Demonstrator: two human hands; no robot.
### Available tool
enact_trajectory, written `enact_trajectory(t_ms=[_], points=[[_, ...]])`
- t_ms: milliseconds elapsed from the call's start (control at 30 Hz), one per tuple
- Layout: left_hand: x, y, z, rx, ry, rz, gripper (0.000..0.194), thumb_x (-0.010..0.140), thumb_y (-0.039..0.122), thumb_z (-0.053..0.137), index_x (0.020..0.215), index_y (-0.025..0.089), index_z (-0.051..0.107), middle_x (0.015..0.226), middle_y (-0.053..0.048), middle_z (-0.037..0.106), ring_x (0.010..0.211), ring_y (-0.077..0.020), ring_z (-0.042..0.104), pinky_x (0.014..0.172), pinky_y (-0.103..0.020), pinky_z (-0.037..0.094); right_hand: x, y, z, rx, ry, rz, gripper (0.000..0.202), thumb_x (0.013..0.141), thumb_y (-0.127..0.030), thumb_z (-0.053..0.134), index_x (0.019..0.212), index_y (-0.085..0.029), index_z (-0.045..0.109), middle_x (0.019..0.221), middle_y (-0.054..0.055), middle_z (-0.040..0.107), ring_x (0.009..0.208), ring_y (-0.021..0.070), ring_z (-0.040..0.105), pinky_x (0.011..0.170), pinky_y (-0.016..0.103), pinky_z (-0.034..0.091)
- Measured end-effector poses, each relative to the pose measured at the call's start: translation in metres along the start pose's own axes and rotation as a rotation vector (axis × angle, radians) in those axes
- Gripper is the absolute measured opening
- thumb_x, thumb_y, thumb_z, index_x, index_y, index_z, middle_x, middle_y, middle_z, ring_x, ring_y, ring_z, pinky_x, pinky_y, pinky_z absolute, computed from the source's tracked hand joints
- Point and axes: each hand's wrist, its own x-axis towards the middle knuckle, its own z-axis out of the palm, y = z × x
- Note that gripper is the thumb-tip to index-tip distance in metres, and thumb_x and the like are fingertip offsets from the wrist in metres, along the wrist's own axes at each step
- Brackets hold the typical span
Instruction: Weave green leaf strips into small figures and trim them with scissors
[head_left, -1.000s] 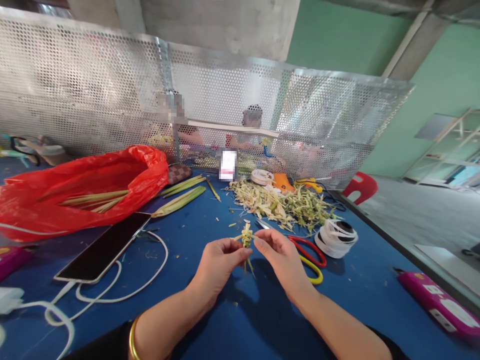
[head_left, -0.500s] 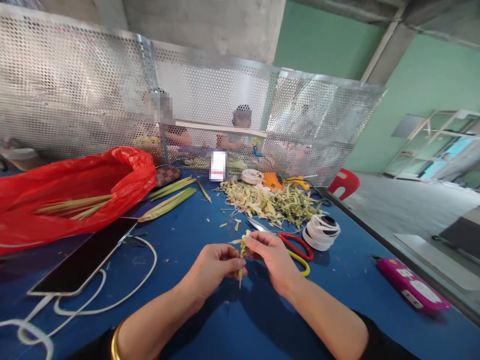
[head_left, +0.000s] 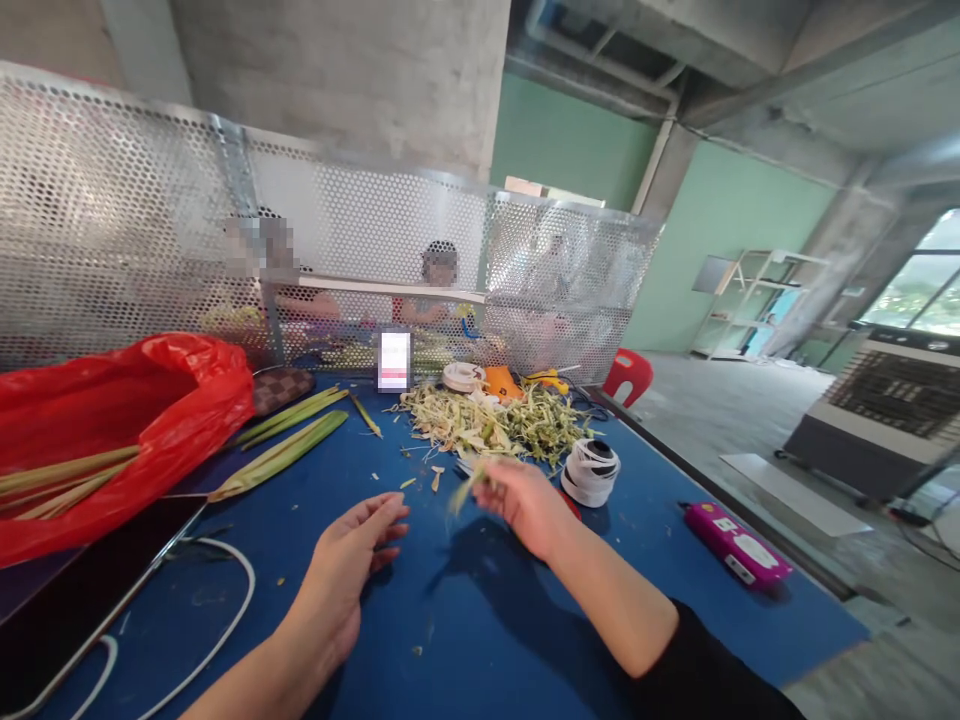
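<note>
My right hand point(head_left: 529, 505) is over the middle of the blue table point(head_left: 435, 620), its fingers closed on a pale green plant piece point(head_left: 466, 490) that is smeared by motion. Beneath that hand lies a pair of scissors point(head_left: 574, 506); part of the red handle shows and the rest is mostly covered. My left hand point(head_left: 349, 565) hovers to the left, fingers apart and holding nothing. Just beyond both hands spreads a heap of green and straw-coloured leaf scraps point(head_left: 495, 420). Several long green leaves point(head_left: 289, 450) lie at the far left.
A red plastic bag point(head_left: 187, 400) with long stalks, a dark tablet point(head_left: 75, 590) and its white cable point(head_left: 244, 620) occupy the left. White ribbon rolls point(head_left: 590, 475) and a magenta device point(head_left: 735, 545) stand right. Behind a perforated metal screen point(head_left: 375, 230) sit other people.
My hands have parted. The right hand carries the plant piece away, while the left has let go and opened. The view has turned to the right.
</note>
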Motion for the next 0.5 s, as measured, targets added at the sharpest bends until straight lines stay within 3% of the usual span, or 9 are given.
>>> enact_trajectory(t_ms=[100, 167, 267, 333, 500], points=[[0.003, -0.003, 0.000, -0.001, -0.056, -0.053, 0.039, 0.064, 0.037, 0.073, 0.095, 0.014, 0.066, 0.091, -0.007, 0.068, 0.073, -0.0136, 0.060, 0.063, -0.023, 0.046, 0.007, -0.011, -0.015, 0.099, 0.141, -0.126, 0.036, 0.078, -0.056, 0.056, 0.086, -0.020, 0.061, 0.096, 0.005, 0.067, 0.094, 0.0144, 0.063, 0.079, 0.024, 0.050], [0.002, -0.006, 0.001, 0.026, -0.103, -0.053, 0.038, 0.063, 0.035, 0.074, 0.093, 0.014, 0.067, 0.085, -0.005, 0.068, 0.069, -0.0124, 0.060, 0.062, -0.022, 0.046, 0.005, -0.010, -0.016, 0.042, 0.167, -0.071, 0.039, 0.079, -0.055, 0.053, 0.089, -0.019, 0.061, 0.102, 0.008, 0.066, 0.094, 0.0161, 0.064, 0.078, 0.026, 0.050], [0.001, -0.008, 0.002, 0.061, -0.132, -0.033, 0.036, 0.060, 0.032, 0.076, 0.091, 0.014, 0.068, 0.079, -0.004, 0.069, 0.065, -0.0120, 0.060, 0.061, -0.022, 0.045, -0.006, 0.004, -0.004, -0.172, 0.044, 0.028, 0.032, 0.074, -0.044, 0.065, 0.088, -0.016, 0.064, 0.087, 0.008, 0.068, 0.073, 0.0175, 0.067, 0.066, 0.028, 0.049], [0.003, -0.009, 0.001, 0.069, -0.142, -0.034, 0.036, 0.059, 0.032, 0.076, 0.089, 0.014, 0.069, 0.079, -0.005, 0.070, 0.064, -0.0124, 0.060, 0.061, -0.022, 0.045, -0.015, 0.015, 0.008, -0.317, -0.069, 0.003, 0.024, 0.071, -0.035, 0.070, 0.086, -0.016, 0.068, 0.076, 0.005, 0.068, 0.063, 0.0172, 0.065, 0.063, 0.028, 0.046], [0.012, -0.014, 0.001, 0.099, -0.146, -0.049, 0.036, 0.059, 0.036, 0.074, 0.089, 0.015, 0.069, 0.079, -0.006, 0.071, 0.064, -0.0123, 0.061, 0.062, -0.022, 0.045, -0.022, 0.028, 0.018, -1.172, -0.305, -0.450, 0.014, 0.078, -0.027, 0.064, 0.091, -0.022, 0.068, 0.081, 0.003, 0.065, 0.073, 0.0168, 0.060, 0.064, 0.025, 0.040]])
